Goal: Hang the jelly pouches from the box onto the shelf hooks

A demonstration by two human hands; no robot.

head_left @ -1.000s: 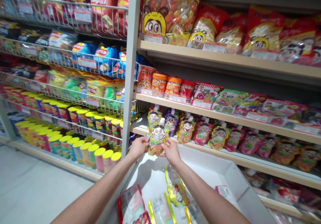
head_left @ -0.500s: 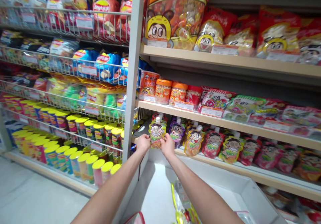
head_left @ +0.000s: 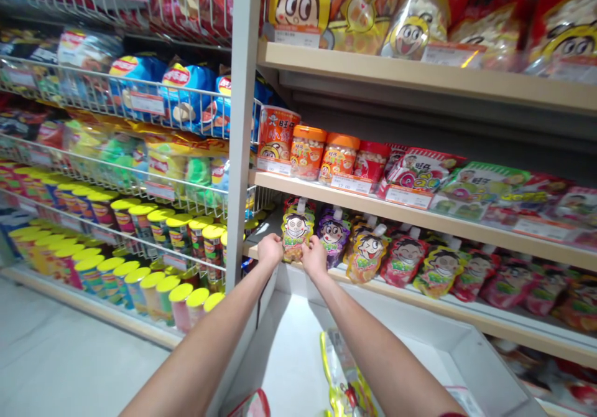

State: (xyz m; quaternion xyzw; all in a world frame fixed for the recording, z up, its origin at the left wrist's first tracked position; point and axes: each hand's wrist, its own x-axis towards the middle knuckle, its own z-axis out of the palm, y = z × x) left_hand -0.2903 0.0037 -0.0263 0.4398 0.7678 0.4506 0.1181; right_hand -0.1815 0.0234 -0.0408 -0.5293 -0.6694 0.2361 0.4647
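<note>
My left hand (head_left: pixel 270 248) and my right hand (head_left: pixel 314 257) both pinch the lower corners of an orange drink pouch (head_left: pixel 295 233) with a cartoon face. It stands upright at the left end of the wooden shelf (head_left: pixel 485 319), at the front of a row of similar pouches. A purple pouch (head_left: pixel 333 234) stands just right of it, then an orange one (head_left: pixel 367 253) leaning over. Below my arms a white box (head_left: pixel 289 355) holds more pouches (head_left: pixel 345 383).
A grey upright post (head_left: pixel 240 124) divides the wooden shelves from wire racks of chip bags (head_left: pixel 186 96) and canisters (head_left: pixel 153 280) at left. Jars (head_left: pixel 308 151) and flat packets (head_left: pixel 424 171) fill the shelf above. Pale floor (head_left: pixel 69 355) lies at lower left.
Both hands have carried the orange pouch up and away from the box to the front of the shelf row. The view has tilted down and moved closer to the shelves.
</note>
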